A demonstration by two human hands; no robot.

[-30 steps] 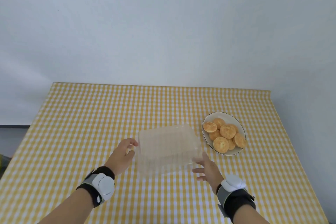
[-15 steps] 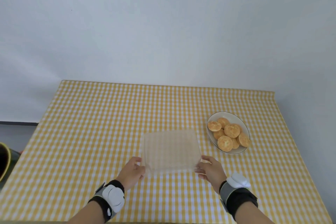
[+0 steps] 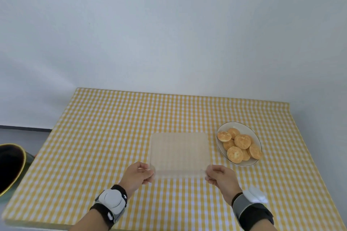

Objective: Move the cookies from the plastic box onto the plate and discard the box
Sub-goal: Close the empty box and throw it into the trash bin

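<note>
A clear plastic box (image 3: 179, 153) lies flat in the middle of the yellow checked table, with no cookies showing in it. My left hand (image 3: 138, 175) pinches its near left corner and my right hand (image 3: 220, 177) pinches its near right corner. To the right of the box stands a white oval plate (image 3: 252, 133) holding several round golden cookies (image 3: 239, 146).
A dark bin with a gold rim (image 3: 10, 167) stands on the floor off the table's left edge. The checked tablecloth (image 3: 112, 127) runs back to a plain white wall. Both wrists carry strapped-on devices.
Both hands have closed onto the box's near corners, after being spread apart beside it. The box has settled flatter on the table. The view has shifted, and the bin has come into sight.
</note>
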